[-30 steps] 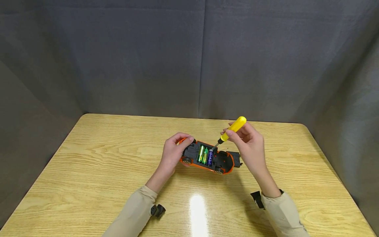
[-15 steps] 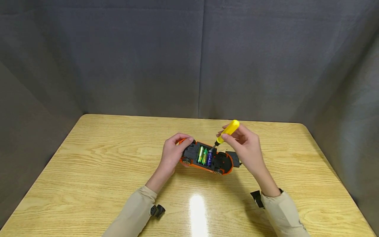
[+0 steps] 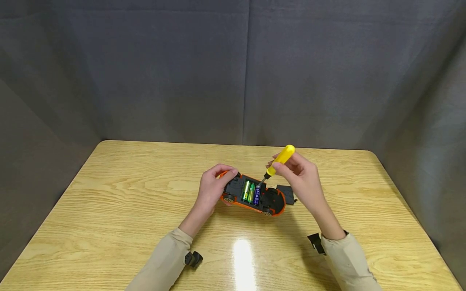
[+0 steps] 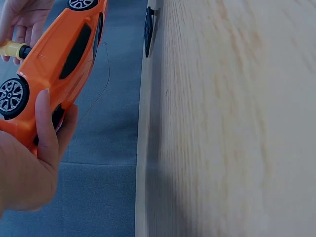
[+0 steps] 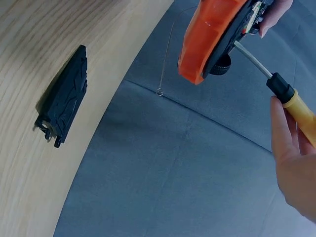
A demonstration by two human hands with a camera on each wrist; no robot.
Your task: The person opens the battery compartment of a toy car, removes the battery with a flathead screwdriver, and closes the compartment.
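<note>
Toy car [image 3: 251, 195]: light, rigid plastic, likely slippery; left hand [image 3: 212, 190] clasps its end, right hand [image 3: 303, 180] pinches yellow screwdriver [image 3: 277, 162].

The left hand [image 3: 212, 189] is reaching in from the lower left with its forearm angling up across the table, fingers curling over the top of what it is gripping while the thumb is pressing from the near side. The right hand [image 3: 303, 180] is standing raised on a steeply lifted wrist, thumb and fingertips [image 3: 277, 165] pinching together, and both beige-sleeved forearms are converging toward the middle.
</note>
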